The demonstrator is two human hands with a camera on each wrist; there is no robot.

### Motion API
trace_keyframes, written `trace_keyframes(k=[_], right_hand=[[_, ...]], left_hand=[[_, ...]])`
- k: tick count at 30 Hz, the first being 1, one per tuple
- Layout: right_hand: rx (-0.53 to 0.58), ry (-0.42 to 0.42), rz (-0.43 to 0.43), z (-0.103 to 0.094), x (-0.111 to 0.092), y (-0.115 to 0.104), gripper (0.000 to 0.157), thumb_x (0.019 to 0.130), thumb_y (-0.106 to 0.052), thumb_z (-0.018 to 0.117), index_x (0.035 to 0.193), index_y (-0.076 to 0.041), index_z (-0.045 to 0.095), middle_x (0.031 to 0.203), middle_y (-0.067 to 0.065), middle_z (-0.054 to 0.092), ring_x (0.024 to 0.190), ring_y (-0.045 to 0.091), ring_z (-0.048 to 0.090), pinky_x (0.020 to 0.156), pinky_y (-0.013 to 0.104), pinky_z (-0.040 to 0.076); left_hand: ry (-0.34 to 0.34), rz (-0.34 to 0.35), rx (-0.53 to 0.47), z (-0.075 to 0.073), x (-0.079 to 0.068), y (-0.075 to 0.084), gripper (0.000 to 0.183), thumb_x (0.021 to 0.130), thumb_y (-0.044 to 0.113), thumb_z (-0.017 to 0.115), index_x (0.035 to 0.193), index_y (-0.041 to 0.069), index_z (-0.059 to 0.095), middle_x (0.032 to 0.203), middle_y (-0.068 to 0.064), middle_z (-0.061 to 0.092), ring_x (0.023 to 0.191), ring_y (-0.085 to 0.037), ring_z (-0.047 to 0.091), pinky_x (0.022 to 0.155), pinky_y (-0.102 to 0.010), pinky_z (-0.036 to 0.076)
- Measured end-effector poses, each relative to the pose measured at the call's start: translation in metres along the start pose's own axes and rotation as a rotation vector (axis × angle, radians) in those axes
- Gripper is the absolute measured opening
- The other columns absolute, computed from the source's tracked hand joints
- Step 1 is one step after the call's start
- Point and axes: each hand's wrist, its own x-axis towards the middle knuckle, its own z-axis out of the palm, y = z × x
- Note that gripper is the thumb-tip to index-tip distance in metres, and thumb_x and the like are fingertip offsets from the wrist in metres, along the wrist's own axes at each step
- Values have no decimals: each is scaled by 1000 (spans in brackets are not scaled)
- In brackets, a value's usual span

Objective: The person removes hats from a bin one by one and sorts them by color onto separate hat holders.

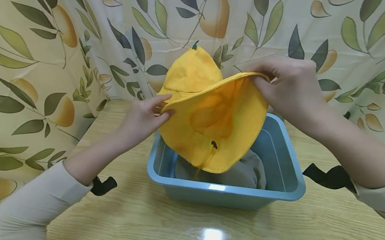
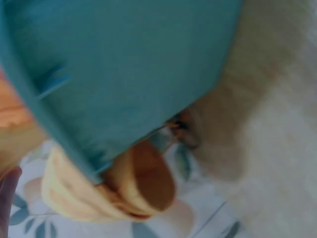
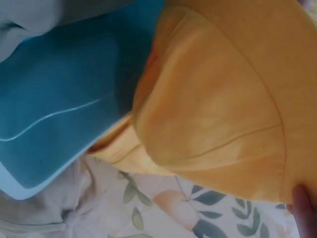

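Observation:
A yellow wide-brimmed sun hat (image 1: 245, 121) is held up over a blue plastic basin (image 1: 224, 188), its underside and hollow facing the head camera. A cord with a dark toggle hangs from it. My left hand (image 1: 141, 116) pinches the brim at the left. Higher up, my right hand (image 1: 289, 89) grips the brim's upper right edge between thumb and fingers. A yellow crown (image 1: 194, 71) with a green stem shows behind the brim; whether it belongs to the held hat I cannot tell. Inside the basin lies a grey cloth hat (image 1: 252, 171), partly covered.
Behind the basin, the left wrist view shows a yellow fabric item (image 2: 148, 183). A beige fabric item (image 3: 47, 213) lies beyond the rim in the right wrist view. The wooden table (image 1: 153, 225) meets a leaf-patterned curtain (image 1: 118, 18) at back and left.

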Motion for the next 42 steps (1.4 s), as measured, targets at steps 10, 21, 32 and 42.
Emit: trace_keyframes(k=[10, 21, 32, 42], right_hand=[[69, 171, 110, -14, 15, 2, 17, 88, -5, 59, 92, 4, 73, 87, 14, 73, 76, -17, 57, 71, 4, 44], [265, 419, 84, -9, 22, 17, 12, 86, -3, 66, 92, 5, 73, 91, 1, 73, 82, 4, 68, 74, 15, 52], [-55, 286, -73, 4, 31, 29, 16, 86, 1, 60, 96, 5, 72, 91, 17, 72, 81, 16, 71, 68, 4, 43], [-106, 293, -81, 26, 69, 25, 19, 94, -4, 53, 105, 6, 65, 103, 14, 71, 91, 24, 70, 67, 11, 46]], left_hand=[[-246, -54, 55, 25, -13, -23, 18, 83, 17, 73, 88, 1, 65, 70, -6, 62, 62, -20, 54, 55, -28, 45], [-136, -415, -493, 4, -3, -23, 31, 95, 12, 57, 117, -10, 54, 112, -25, 62, 96, -34, 67, 70, -36, 57], [280, -251, -522, -26, 20, -8, 20, 93, 6, 57, 104, -8, 67, 92, -4, 69, 80, -5, 68, 68, -25, 57], [487, -203, -518, -60, 57, 5, 17, 90, 2, 61, 81, 8, 74, 71, 4, 66, 70, -8, 63, 69, -21, 55]])
